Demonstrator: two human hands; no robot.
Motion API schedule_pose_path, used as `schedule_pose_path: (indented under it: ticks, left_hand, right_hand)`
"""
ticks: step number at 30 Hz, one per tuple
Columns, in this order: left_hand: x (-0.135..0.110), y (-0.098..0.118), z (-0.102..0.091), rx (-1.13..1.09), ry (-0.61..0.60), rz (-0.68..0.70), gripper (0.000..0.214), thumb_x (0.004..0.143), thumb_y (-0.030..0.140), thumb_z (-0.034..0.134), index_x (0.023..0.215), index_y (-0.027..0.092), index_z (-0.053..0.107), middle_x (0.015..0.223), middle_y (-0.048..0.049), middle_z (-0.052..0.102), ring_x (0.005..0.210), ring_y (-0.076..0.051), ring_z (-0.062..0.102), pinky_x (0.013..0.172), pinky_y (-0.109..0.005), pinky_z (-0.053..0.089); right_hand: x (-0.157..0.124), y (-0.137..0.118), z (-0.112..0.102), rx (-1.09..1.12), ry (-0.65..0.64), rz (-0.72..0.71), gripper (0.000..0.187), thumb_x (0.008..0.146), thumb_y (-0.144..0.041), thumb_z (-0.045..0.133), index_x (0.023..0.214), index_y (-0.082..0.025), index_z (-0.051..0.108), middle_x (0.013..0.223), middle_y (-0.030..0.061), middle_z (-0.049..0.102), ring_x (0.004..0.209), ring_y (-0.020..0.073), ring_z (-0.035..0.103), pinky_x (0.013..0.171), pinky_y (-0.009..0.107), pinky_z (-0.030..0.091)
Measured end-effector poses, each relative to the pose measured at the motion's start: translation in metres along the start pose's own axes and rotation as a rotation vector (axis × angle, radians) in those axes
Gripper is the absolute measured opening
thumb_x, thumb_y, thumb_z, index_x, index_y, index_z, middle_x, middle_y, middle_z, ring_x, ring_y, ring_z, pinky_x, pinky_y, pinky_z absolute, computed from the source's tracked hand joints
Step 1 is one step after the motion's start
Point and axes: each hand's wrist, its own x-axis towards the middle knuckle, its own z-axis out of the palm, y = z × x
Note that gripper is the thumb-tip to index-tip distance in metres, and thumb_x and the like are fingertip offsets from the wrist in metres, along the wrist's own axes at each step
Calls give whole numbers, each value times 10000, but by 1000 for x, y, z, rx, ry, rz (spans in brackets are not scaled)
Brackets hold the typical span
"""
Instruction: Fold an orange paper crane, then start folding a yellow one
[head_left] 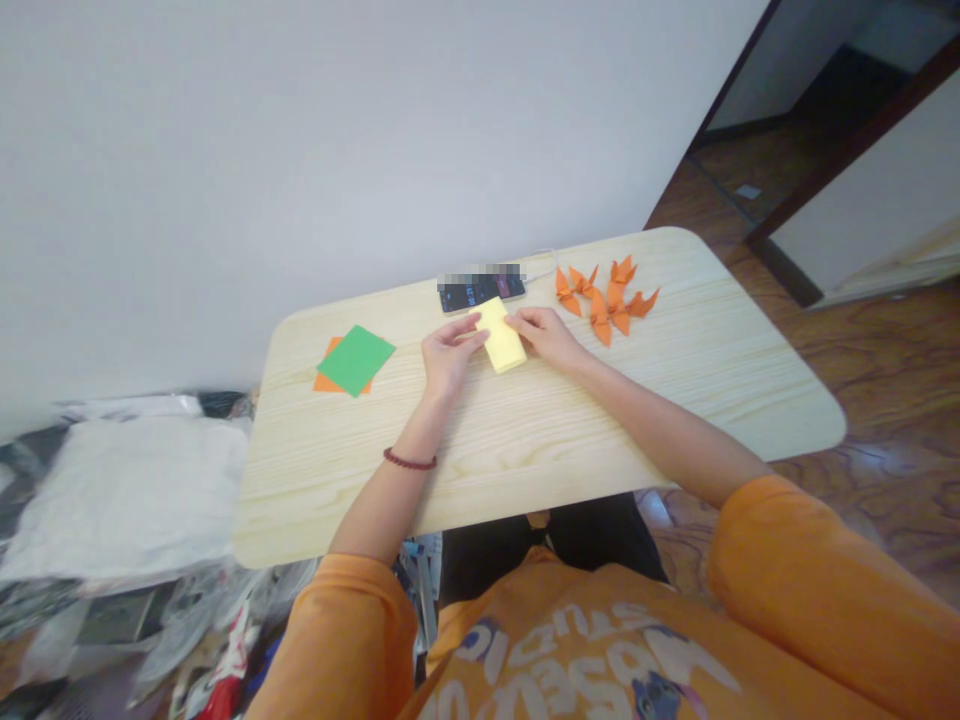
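The left hand (450,358) and right hand (547,335) hold a folded yellow paper (501,338) — fingers closed at its edges. So it lies steady on the surface (525,450).

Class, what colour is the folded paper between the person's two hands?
Pale yellow: the folded paper shows best in the head view.

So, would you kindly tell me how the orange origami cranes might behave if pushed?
Folded from thin paper, the orange origami cranes are probably light and easily crushed. On the smooth wooden tabletop, they would likely slide or tip at a gentle push.
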Motion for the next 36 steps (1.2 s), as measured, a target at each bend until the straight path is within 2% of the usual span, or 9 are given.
schedule_pose_path:
  ticks: [4,11,16,21,25,30,36]
  left_hand:
    - [1,0,0,-59,35,-15,386,558,232,827,925,161,731,966,-83,724,871,-177,682,823,-346,585]
    - [5,-6,0,-84,60,-17,403,574,243,823,958,166,730,929,-71,706,921,-182,667,839,-332,576]
    - [4,-4,1,-150,149,-6,418,537,246,840,935,168,737,920,-61,705,873,-159,658,811,-296,566]
    - [3,1,1,-231,196,2,429,478,244,865,882,162,743,877,-52,701,812,-144,643,773,-279,557]
    - [2,3,1,-246,161,-16,418,462,222,864,858,166,743,853,-43,699,799,-142,641,767,-284,555]
    - [0,4,1,-139,38,-44,381,482,211,844,845,162,738,832,-43,709,738,-137,648,737,-296,556]
    - [0,8,-4,-17,-37,7,274,495,204,837,725,142,702,745,-32,701,645,-127,637,658,-273,538]
  right_hand:
    - [-2,-4,1,-24,-42,-37,486,696,-634,649,615,-197,454,524,-52,383,516,82,330,488,238,205]
    - [-1,-4,2,-117,10,10,527,748,-644,573,524,-181,463,479,-36,381,488,77,313,476,260,167]
    - [-3,-8,1,-79,-44,-62,490,758,-617,581,568,-186,447,488,-51,393,468,69,331,469,250,200]
    - [-2,-6,0,-154,-13,-75,526,809,-601,536,509,-181,435,444,-45,362,456,69,316,466,251,201]
    - [-1,-5,1,3,-43,-39,453,762,-571,612,575,-176,491,488,-40,437,451,69,361,439,238,227]
    - [0,-8,1,243,19,44,312,637,-410,741,679,-180,535,527,-60,487,430,53,376,406,206,217]
    - [2,-9,-1,310,57,89,192,584,-258,714,652,-158,565,446,-70,473,405,38,362,407,191,182]
